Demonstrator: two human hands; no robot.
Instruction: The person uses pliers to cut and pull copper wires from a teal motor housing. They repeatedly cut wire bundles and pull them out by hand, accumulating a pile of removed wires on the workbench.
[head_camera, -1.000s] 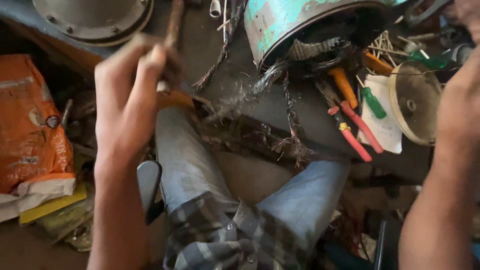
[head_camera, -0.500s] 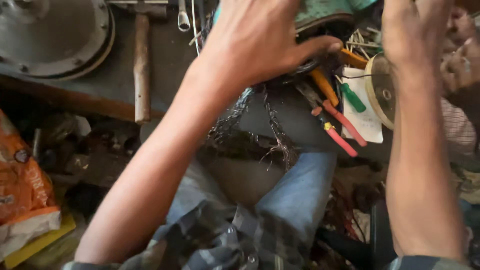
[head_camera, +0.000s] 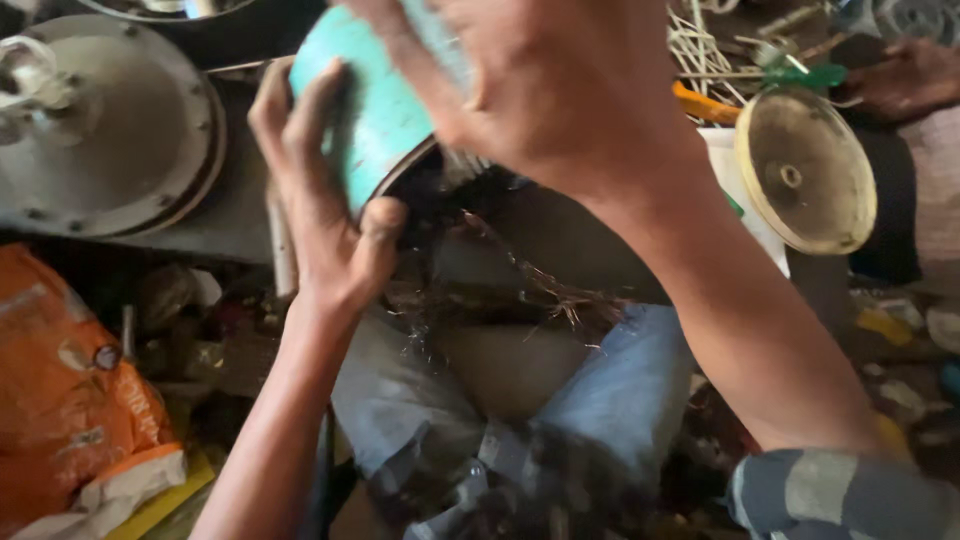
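Both hands have come onto the teal housing (head_camera: 375, 110); left hand (head_camera: 320, 200) now grips its side; right hand (head_camera: 560, 90) clasps its top.

A teal metal motor housing (head_camera: 375, 110), round-bodied and scuffed, tilted with its dark open end facing down toward the lap, frayed copper-brown winding wire (head_camera: 540, 290) trailing from it

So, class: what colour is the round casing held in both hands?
Turquoise casing, with a dark rim; the head view shows it.
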